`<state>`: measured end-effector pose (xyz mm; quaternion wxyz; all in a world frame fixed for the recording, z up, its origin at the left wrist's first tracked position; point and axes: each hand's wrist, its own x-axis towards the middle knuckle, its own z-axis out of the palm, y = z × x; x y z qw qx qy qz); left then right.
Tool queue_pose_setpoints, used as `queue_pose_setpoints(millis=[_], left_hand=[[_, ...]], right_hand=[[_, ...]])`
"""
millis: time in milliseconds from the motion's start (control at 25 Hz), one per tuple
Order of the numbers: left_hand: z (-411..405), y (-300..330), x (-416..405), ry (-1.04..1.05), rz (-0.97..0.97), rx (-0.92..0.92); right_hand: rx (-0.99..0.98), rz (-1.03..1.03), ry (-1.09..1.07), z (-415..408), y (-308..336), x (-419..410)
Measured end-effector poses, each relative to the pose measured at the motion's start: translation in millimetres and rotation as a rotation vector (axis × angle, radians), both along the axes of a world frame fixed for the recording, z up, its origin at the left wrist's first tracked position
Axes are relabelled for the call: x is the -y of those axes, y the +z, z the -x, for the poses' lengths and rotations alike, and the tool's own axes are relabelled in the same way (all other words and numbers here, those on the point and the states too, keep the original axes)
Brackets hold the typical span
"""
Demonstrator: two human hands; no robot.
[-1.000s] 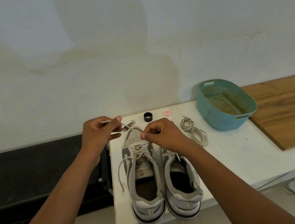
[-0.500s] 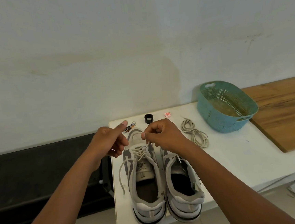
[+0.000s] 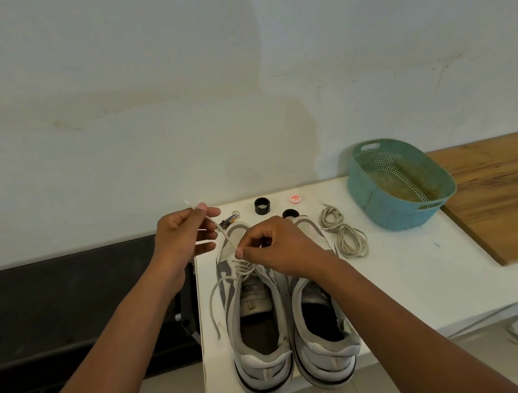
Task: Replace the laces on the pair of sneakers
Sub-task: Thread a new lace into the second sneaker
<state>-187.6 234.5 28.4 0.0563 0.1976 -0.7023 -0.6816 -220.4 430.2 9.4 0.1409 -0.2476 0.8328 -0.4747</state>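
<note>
Your left hand (image 3: 182,234) pinches the free end of the lace (image 3: 223,232) up and to the left, while your right hand (image 3: 279,247) pinches the same lace just above the left sneaker (image 3: 255,315). Both sneakers stand side by side on the white table (image 3: 400,284), the right sneaker (image 3: 322,322) unlaced, with a spare lace (image 3: 345,235) coiled near the basket (image 3: 397,184).

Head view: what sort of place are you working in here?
Probably a plain room at home, perhaps a utility corner: a white slab counter against a stained bare wall, a perforated teal plastic basket, and a wooden board beside it.

Teal basket (image 3: 377,198) — black rings (image 3: 262,206)
</note>
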Motion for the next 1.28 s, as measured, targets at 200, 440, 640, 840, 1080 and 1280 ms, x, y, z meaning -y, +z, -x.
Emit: queue_pose_setpoints(millis=[200, 440, 640, 840, 1080, 1280], left_hand=[[2, 2, -1, 0.01, -0.022, -0.053], [2, -8, 1, -0.097, 0.402, -0.15], [-12, 2, -9, -0.481, 0.547, -0.137], [-17, 4, -24, -0.738, 0.725, -0.062], [-23, 4, -42, -0.878, 1.066, 0.074], [-24, 7, -47, -0.877, 1.262, 0.144]], right_hand=[[-0.044, -0.126, -0.002, 3, 3, -7], [-0.089, -0.454, 0.069, 4, 16, -22], [0.04, -0.49, 0.157, 6, 14, -26], [0.181, -0.466, 0.113, 8, 17, -27], [0.245, -0.375, 0.106, 12, 12, -32], [0.254, -0.339, 0.111, 14, 11, -33]])
